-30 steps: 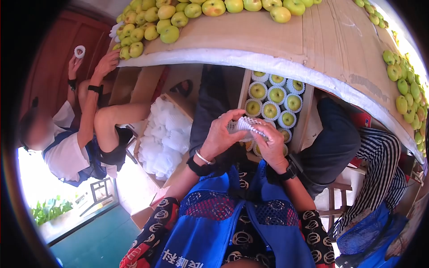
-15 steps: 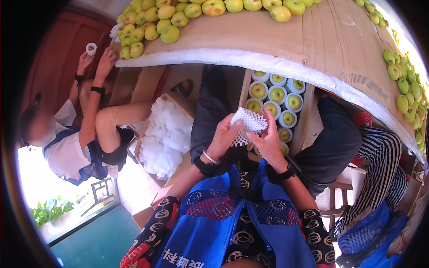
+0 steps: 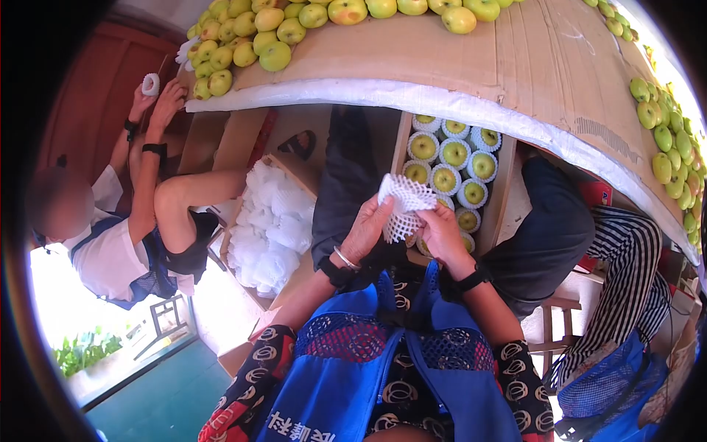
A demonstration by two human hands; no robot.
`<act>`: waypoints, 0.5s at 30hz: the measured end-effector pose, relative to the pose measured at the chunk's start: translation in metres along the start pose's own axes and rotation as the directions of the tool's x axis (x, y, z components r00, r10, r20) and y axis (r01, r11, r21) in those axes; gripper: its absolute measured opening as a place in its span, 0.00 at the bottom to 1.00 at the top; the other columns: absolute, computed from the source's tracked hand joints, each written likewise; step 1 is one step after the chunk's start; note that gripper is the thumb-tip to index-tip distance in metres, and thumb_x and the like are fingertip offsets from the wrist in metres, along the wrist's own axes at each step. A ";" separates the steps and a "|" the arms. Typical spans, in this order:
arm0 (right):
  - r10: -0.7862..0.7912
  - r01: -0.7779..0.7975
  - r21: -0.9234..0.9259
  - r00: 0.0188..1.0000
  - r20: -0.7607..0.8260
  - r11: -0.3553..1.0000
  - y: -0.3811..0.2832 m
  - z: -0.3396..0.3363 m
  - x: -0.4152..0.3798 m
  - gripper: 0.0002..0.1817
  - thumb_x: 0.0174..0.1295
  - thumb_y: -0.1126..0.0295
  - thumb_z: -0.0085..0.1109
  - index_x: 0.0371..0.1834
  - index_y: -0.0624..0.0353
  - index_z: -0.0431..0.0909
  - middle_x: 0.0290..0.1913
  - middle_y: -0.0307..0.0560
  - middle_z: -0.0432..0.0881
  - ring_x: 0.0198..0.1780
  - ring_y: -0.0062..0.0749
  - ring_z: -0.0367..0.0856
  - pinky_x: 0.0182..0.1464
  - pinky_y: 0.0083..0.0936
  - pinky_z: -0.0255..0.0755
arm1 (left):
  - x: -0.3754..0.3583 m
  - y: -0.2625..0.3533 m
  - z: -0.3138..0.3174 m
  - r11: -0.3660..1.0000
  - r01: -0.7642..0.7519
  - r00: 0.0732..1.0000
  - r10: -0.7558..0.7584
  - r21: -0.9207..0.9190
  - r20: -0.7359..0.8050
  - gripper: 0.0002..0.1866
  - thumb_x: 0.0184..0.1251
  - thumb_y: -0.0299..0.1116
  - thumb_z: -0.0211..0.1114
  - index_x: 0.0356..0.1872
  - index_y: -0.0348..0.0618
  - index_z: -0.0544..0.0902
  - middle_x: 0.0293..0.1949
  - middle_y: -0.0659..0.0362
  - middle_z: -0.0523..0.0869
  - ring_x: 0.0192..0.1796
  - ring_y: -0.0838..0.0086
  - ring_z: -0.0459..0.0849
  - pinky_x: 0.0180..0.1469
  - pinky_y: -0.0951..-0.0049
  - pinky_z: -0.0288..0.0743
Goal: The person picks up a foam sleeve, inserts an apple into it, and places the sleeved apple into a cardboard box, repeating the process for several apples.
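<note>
Both my hands hold a white foam net sleeve (image 3: 404, 202) in front of my chest. My left hand (image 3: 365, 229) grips its left side with the thumb up against the mesh. My right hand (image 3: 442, 233) pinches its right edge. Whether a fruit is inside the sleeve is hidden by my fingers. Just beyond my hands stands a box (image 3: 403, 144) filled with green apples (image 3: 454, 154), each wrapped in a white net.
A cardboard-covered table (image 3: 442, 66) carries loose green apples (image 3: 243, 44) at its far edge and right side. A carton of white foam nets (image 3: 271, 225) lies to my left. A person at left (image 3: 140, 214) holds a net up. Another person's striped trousers (image 3: 626, 272) are at right.
The net sleeve has risen and opened out between my hands, which turned slightly. The person at left raised both hands to the table's corner.
</note>
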State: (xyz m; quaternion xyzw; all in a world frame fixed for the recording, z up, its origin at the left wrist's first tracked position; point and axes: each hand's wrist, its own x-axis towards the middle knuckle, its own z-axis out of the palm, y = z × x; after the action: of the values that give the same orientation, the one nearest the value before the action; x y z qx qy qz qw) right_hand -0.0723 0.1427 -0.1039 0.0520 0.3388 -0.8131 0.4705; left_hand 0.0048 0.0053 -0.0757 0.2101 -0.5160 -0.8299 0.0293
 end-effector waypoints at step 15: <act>0.307 -0.308 0.125 0.951 0.025 0.943 -0.002 0.028 0.025 0.11 0.63 0.72 0.48 0.49 0.55 0.71 0.48 0.42 0.79 0.45 0.29 0.80 0.46 0.29 0.76 | 0.000 0.028 -0.010 0.968 -0.250 0.953 0.253 0.038 -0.167 0.20 0.74 0.40 0.44 0.57 0.35 0.69 0.50 0.61 0.78 0.51 0.80 0.74 0.56 0.77 0.67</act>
State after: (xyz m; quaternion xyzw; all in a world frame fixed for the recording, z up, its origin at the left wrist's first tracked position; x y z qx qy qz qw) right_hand -0.0811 0.1083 -0.0912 0.1318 0.2729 -0.7499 0.5881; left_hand 0.0041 -0.0161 -0.0555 0.2134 -0.5410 -0.7940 0.1769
